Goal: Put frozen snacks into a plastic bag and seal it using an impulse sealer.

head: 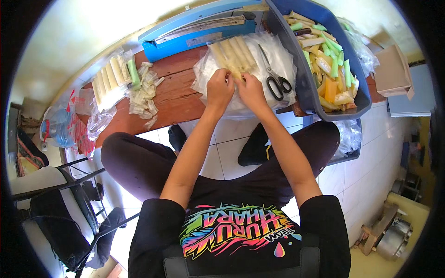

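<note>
My left hand (pixel 220 87) and my right hand (pixel 251 89) meet at the near end of a row of pale yellow filled plastic tubes (pixel 233 52), pinching a yellowish piece between their fingertips. The tubes lie on a stack of clear plastic bags (pixel 222 100). Scissors with black handles (pixel 274 78), blades partly apart, rest on the bags to the right. Farther left, another bagged row of pale tubes (pixel 107 81) has a green tube (pixel 133 73) beside it, near a pile of plastic offcuts (pixel 146 92).
A blue impulse sealer (pixel 198 36) stands behind the bags on the red-brown wooden table (pixel 177 93). At right, a dark blue tub (pixel 309 100) holds many yellow and green tubes. A cardboard box (pixel 393 71) stands beyond it. A chair (pixel 62 208) is at lower left.
</note>
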### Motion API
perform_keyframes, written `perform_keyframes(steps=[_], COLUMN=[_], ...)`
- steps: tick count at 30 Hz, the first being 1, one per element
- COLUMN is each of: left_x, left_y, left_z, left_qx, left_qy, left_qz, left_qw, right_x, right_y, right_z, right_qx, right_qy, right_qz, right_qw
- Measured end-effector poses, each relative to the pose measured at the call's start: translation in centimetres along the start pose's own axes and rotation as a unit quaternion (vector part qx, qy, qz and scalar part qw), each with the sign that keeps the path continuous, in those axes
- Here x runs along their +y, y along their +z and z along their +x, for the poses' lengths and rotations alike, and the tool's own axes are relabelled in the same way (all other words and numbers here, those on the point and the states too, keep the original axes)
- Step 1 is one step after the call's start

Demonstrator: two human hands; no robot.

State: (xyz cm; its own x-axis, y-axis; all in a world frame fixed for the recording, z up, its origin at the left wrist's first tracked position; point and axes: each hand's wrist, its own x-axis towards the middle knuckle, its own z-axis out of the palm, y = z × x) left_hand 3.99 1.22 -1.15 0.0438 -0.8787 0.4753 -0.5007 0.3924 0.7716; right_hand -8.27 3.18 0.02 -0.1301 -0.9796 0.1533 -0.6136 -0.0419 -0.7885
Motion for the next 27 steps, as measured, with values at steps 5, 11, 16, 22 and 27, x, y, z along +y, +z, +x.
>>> perform_keyframes(steps=[5, 11, 16, 22, 27], left_x=[0.3, -0.2, -0.3, -0.4, -0.6], left_y=[-0.7, -0.6, -0.3, -0.4, -0.6], left_z=[-0.1, -0.2, -0.3, -0.3, -0.3], left_qx=[-0.016, -0.005, -0.001, 0.002, -0.004], left_qy=[-0.016, -0.014, -0.013, -0.002, -0.007], left_qz=[-0.005, -0.003, -0.006, 0.005, -0.005], left_qw=[1.000, 1.000, 1.000, 1.000, 1.000], right_x=[0.4, 0.1, 0.1, -0.1, 0.0], right_y=[0.3, -0.2, 0.5, 0.8, 0.0], right_z=[-1.4, -1.7, -1.2, -0.3, -0.9], right_qx=[0.069, 0.039, 0.003, -0.007, -0.007], right_qy=[-0.014, -0.141, -0.159, -0.167, -0.143], right_qz=[-0.026, -0.084, -0.152, -0.172, -0.104], right_qw=[0.997, 0.986, 0.975, 0.971, 0.984])
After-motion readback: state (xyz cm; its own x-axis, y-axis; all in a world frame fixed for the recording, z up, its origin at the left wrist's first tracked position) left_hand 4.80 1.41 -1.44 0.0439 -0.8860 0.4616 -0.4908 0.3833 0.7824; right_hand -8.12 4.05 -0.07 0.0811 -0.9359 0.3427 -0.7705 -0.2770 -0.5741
